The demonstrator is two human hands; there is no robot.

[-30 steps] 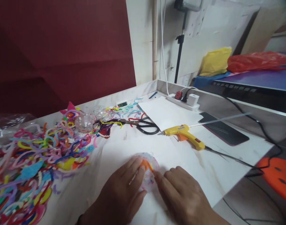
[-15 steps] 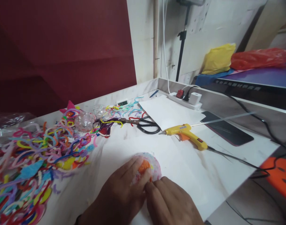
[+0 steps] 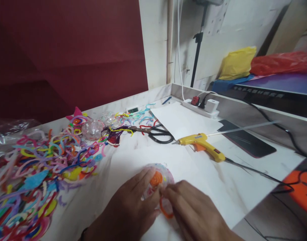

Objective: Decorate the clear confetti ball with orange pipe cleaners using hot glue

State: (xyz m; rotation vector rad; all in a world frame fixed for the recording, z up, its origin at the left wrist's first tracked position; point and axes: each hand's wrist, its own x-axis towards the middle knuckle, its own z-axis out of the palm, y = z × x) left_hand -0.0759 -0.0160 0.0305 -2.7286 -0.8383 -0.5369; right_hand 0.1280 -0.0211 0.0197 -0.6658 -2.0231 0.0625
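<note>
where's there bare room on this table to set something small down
Bare pale surface shows between the right hand and the yellow glue gun; a narrower band separates the left hand from the heap of colourful strips. Crowded: far left under that heap, around the scissors, and at the round piece, where both hands are.

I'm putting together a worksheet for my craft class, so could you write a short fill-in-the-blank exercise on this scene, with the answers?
1. The nozzle of the glue gun points toward the picture's ____ edge.
2. The handles of the scissors are ____.
3. The curved strip beside the right hand is ____.
4. The left hand is over paper coloured ____.

Answers: left; black; orange; white.
</note>
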